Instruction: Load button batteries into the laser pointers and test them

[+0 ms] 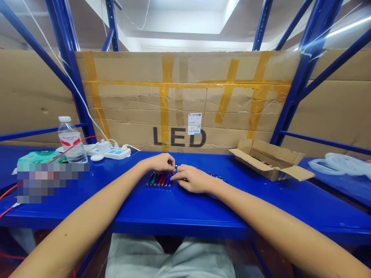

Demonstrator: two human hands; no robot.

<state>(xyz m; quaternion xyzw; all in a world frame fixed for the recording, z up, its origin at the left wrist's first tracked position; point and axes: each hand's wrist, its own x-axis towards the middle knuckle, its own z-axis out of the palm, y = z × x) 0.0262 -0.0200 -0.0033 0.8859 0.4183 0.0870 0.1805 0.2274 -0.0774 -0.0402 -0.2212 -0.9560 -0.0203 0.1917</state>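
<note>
A row of several small coloured metallic sticks (159,180) lies side by side on the blue shelf top (179,208). My left hand (161,162) rests curled over the far end of the row, fingers closed on the sticks' tips. My right hand (193,178) lies just right of the row, fingers bent, index finger touching the rightmost stick. More coloured sticks (218,177) peek out beyond my right hand.
An open cardboard box (271,159) sits at the right, clear plastic bags (339,164) further right. At the left stand a water bottle (71,141), a white power strip (111,151) and a green pack (40,157). A taped cardboard wall marked LED (185,100) closes the back.
</note>
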